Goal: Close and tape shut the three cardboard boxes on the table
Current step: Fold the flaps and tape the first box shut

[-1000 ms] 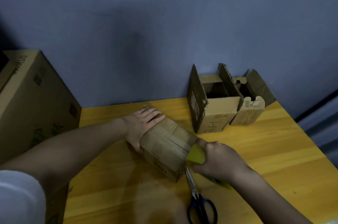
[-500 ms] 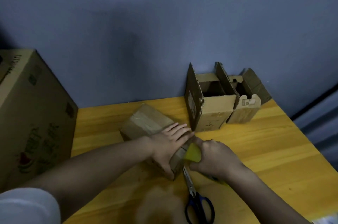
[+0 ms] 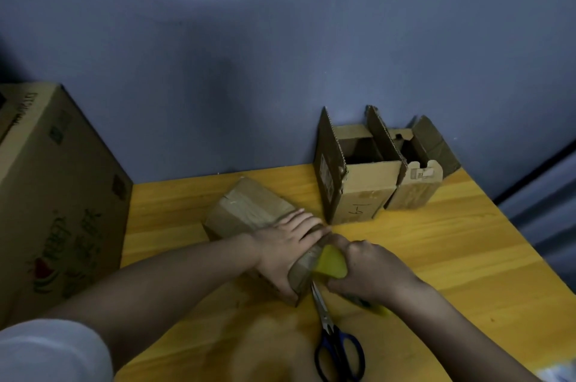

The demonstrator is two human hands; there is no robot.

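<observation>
Head view: a closed cardboard box (image 3: pixel 249 213) lies on its side near the middle of the yellow wooden surface (image 3: pixel 436 257), the left hand (image 3: pixel 286 247) spread flat over its near end with straight fingers, while the right hand (image 3: pixel 371 272) has its grip closed around a yellow tape dispenser (image 3: pixel 330 261) held against that same end. Two open cardboard boxes (image 3: pixel 361 194) (image 3: pixel 417 185) stand touching each other at the far edge against the blue wall (image 3: pixel 280 54), flaps upright. Blue-handled scissors (image 3: pixel 336 347) lie on the surface just below the right hand, and a large printed carton (image 3: pixel 53 194) stands at the left.
</observation>
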